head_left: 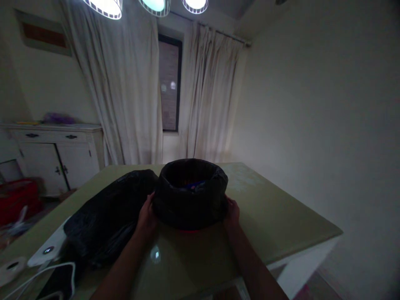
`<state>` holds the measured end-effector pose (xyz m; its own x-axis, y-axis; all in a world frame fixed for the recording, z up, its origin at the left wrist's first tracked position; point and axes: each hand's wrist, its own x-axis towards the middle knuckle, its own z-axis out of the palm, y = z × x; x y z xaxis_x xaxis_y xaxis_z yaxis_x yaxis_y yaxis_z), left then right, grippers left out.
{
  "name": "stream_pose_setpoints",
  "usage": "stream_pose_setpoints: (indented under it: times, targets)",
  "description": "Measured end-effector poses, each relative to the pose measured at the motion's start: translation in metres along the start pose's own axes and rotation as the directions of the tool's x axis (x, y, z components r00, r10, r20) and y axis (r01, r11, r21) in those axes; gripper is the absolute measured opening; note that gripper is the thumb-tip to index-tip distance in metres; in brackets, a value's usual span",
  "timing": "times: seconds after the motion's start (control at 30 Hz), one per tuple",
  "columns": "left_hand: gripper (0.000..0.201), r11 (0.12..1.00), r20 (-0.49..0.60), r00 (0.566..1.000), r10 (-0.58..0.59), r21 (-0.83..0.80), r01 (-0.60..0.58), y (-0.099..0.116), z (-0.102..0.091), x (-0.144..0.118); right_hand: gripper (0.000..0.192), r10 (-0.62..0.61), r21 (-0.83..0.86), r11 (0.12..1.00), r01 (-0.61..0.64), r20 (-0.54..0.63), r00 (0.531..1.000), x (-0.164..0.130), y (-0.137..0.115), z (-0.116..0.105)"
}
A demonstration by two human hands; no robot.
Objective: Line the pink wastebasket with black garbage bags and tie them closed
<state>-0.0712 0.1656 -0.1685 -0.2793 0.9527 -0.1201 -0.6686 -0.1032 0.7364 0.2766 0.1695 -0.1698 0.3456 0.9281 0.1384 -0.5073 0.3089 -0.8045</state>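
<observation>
A round trash bin (187, 208) stands on the table, its sides and rim covered by a black garbage bag that is folded over the edge. A strip of red shows at its base, and something blue (195, 184) lies inside. My left hand (147, 214) grips the bin's left side, with its fingers partly hidden against the black plastic. On the opposite side, my right hand (231, 211) curls around the lower wall. Left of the bin, another black plastic bag (106, 212) lies crumpled, close to my left hand and forearm.
The greenish table (275, 216) ends at a right edge near the wall. At the lower left are a white power strip (46, 250), a white cable (73, 271) and a white roll (11, 268). A white cabinet (78, 160) and a red bag (20, 202) stand beyond the left edge.
</observation>
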Motion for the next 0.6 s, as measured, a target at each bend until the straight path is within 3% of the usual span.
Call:
stream_pose_setpoints:
  times: [0.07,0.17,0.27,0.47,0.6]
  targets:
    - [0.035,0.983,-0.001,0.993,-0.118,-0.141,0.116,0.003,0.000,0.000,0.041,0.090,0.224,0.970,-0.092,0.021,0.996,-0.009,-0.011,-0.003]
    - [0.051,0.989,0.024,0.991,-0.134,-0.056,0.135,0.000,-0.001,0.001,0.053,0.059,0.300,0.950,-0.082,0.084,0.995,-0.020,-0.033,0.003]
    - [0.063,0.991,0.089,0.993,-0.083,0.111,0.073,-0.008,0.000,-0.004,0.058,0.016,0.250,0.967,-0.046,0.121,0.993,-0.029,-0.059,0.019]
    - [0.069,0.960,0.221,0.975,-0.016,0.275,-0.046,-0.012,0.003,-0.025,0.066,-0.070,0.019,0.998,0.068,0.160,0.985,-0.037,-0.103,0.043]
    - [0.086,0.864,0.190,0.963,0.190,0.433,-0.256,-0.010,0.008,-0.042,0.071,-0.196,-0.114,0.970,0.214,0.151,0.969,-0.031,-0.115,0.042]
